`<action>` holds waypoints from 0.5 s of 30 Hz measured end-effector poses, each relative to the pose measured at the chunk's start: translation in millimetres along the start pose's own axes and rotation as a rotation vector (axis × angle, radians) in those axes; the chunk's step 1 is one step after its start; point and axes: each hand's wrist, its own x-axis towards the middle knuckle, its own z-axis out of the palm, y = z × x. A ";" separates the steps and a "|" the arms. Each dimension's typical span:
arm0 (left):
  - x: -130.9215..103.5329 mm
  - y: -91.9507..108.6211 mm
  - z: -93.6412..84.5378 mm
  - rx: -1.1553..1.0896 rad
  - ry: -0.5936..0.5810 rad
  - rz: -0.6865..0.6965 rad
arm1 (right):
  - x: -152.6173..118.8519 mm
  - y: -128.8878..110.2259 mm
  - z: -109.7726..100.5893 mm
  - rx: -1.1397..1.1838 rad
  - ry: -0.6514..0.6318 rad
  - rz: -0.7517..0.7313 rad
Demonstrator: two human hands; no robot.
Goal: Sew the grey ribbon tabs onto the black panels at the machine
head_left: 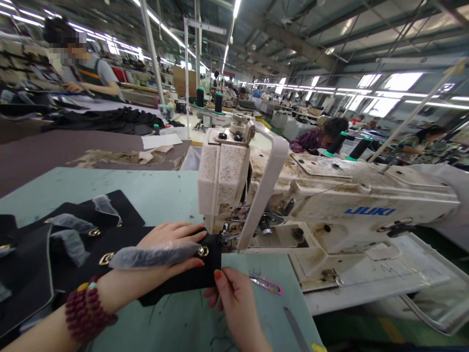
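Observation:
A black bag panel lies on the pale green table, its right end at the presser foot of a white sewing machine. My left hand rests flat on the panel with fingers stretched toward the machine. Across the back of that hand runs a plastic-wrapped handle, joined to the panel by gold-coloured metal fittings. With thumb and fingers, my right hand pinches the panel's near right edge. The needle tip cannot be made out.
More black panels with wrapped handles are piled at the left. Pink-handled thread snips and a flat metal blade lie right of my right hand. A person stands at a far-left table; others sit behind the machine.

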 end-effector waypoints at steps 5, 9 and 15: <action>4.1 6.9 -6.5 0.071 -0.156 -0.006 | -0.7 -4.5 3.7 0.080 -0.011 0.050; 2.6 3.1 -3.3 0.067 -0.164 -0.006 | -0.2 -2.0 5.1 0.108 -0.006 0.071; 3.6 -2.2 2.3 0.089 -0.136 -0.001 | 3.8 -0.6 4.6 0.111 0.010 0.049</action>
